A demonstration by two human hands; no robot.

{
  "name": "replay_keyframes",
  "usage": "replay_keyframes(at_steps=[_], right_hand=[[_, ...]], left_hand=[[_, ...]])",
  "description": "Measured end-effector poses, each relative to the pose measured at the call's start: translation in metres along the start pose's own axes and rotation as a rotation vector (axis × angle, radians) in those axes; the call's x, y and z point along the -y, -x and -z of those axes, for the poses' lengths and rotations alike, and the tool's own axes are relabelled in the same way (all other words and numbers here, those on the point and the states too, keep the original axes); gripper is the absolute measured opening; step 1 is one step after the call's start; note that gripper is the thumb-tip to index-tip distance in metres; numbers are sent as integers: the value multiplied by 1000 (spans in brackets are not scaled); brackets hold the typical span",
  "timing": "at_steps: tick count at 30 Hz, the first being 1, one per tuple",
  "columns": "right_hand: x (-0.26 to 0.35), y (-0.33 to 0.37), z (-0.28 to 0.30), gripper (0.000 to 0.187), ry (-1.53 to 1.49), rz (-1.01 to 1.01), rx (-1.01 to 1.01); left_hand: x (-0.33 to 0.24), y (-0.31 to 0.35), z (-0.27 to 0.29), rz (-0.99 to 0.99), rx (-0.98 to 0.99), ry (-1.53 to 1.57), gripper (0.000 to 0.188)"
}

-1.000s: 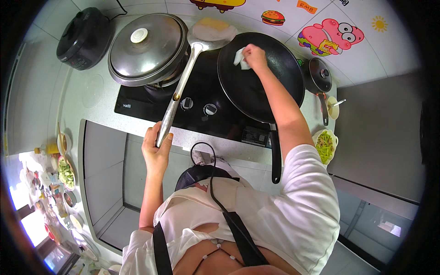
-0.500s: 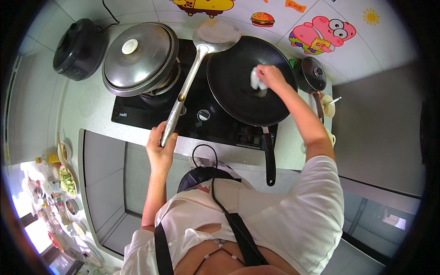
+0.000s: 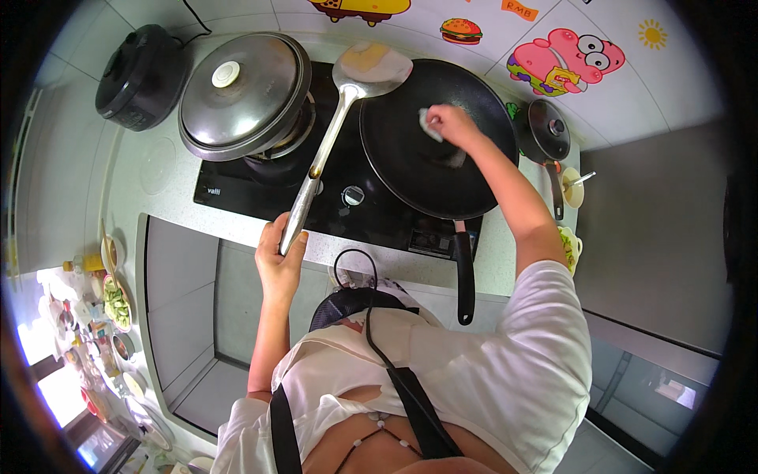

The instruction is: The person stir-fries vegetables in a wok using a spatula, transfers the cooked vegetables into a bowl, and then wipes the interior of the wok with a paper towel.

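My left hand is wrapped round the handle end of a long metal wok spatula. The spatula slants up and away over the stove, its broad shiny blade raised near the pan's left rim. Inside a wide black frying pan, my right hand presses a crumpled white wad, paper or cloth, against the upper middle of the pan. Its fingers are closed and cover part of the wad. The pan sits on the right side of the black gas stove, its black handle pointing toward me.
A lidded steel pot stands on the left burner, with a black rice cooker beyond it. Right of the pan are a small lidded saucepan, a bowl with a spoon and a bowl of green food. Dishes line the left counter.
My right hand has slid the white wad a little left and away from me across the pan. The left hand keeps its hold on the spatula, and the view has shifted slightly.
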State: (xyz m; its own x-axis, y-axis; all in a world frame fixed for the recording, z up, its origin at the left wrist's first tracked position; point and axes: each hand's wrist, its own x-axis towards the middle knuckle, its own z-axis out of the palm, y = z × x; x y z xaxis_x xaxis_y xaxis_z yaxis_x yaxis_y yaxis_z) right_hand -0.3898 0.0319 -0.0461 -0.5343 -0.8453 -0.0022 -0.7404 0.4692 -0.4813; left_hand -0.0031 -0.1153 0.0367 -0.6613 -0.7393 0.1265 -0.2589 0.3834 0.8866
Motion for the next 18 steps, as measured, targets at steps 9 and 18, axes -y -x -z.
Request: replay_keyframes(at_steps=[9, 18], right_hand=[[68, 42, -22, 6, -220, 410, 310], [17, -47, -11, 11, 422, 307, -339]], left_hand=[[5, 4, -1, 39, -25, -12, 31], [11, 12, 5, 71, -58, -3, 31]])
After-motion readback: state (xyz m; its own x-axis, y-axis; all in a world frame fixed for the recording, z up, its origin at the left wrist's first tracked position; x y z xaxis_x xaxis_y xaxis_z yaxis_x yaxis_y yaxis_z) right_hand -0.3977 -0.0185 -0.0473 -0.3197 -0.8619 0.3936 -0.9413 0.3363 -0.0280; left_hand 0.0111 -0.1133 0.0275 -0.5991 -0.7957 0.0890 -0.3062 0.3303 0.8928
